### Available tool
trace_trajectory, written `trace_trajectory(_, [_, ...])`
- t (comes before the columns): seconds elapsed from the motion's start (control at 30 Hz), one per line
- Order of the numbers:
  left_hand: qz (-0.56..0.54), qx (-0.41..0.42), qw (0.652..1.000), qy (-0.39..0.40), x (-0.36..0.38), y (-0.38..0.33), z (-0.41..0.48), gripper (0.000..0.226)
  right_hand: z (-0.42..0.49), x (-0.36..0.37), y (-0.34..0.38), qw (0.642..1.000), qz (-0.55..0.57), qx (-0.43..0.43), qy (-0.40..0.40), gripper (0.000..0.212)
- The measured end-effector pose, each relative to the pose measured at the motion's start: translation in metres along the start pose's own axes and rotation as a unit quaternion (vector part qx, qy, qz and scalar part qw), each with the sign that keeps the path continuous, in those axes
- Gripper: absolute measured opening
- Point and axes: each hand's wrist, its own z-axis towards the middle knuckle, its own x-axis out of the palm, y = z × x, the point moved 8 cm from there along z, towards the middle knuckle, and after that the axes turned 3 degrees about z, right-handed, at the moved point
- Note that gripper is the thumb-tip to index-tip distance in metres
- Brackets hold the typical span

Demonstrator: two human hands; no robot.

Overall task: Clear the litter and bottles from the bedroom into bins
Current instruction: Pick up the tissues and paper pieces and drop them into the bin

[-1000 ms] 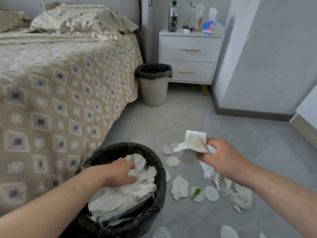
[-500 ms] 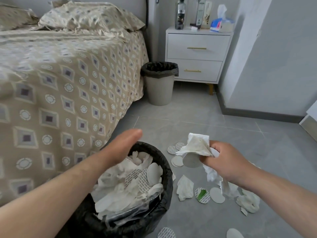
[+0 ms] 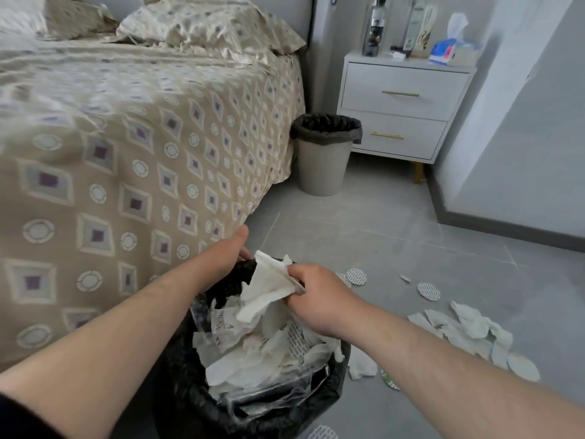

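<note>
My right hand (image 3: 316, 299) grips a crumpled white tissue (image 3: 266, 288) and holds it over the near bin (image 3: 186, 388), which has a black liner and is piled with white paper litter (image 3: 253, 353). My left hand (image 3: 229, 251) is at the bin's far rim, thumb raised, with its fingers curled on the pulled-up edge of the black liner (image 3: 240, 274). Torn tissues (image 3: 468, 327) and round foil seals (image 3: 429, 291) lie on the grey floor to the right. A dark bottle (image 3: 375, 26) stands on the white nightstand (image 3: 399, 99).
The bed (image 3: 126, 153) with a patterned cover fills the left side, close against the near bin. A second beige bin (image 3: 323, 163) with a black liner stands between bed and nightstand. A tissue box (image 3: 449, 50) and cartons share the nightstand top. A wall corner juts in at right.
My right hand has carried the tissue left, from above the floor to over the near bin. My left hand came out of the litter and moved to the bin's far rim.
</note>
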Motion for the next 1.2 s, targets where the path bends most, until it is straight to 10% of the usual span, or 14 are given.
trace_trajectory(0.2, [0.012,-0.019,0.999,0.023,0.000,0.006,0.003,0.087,0.007,0.021,0.000,0.995,0.037,0.022,0.090,0.085])
trace_trajectory(0.43, [0.036,-0.033,0.998,0.040,0.001,0.009,0.007,0.087,-0.004,0.007,-0.022,0.990,0.088,0.109,0.034,0.038])
trace_trajectory(0.67, [0.048,-0.022,0.998,0.029,0.003,-0.003,0.003,0.082,-0.011,0.031,-0.038,0.912,0.362,0.160,0.108,0.078])
trace_trajectory(0.93, [0.090,0.164,0.981,-0.059,0.042,-0.135,-0.043,0.054,-0.029,-0.099,-0.070,0.955,0.260,0.111,-0.094,0.045])
trace_trajectory(1.2, [0.218,0.225,0.943,0.110,0.225,-0.218,-0.069,0.036,-0.113,-0.164,-0.221,0.936,0.175,0.247,-0.180,0.027])
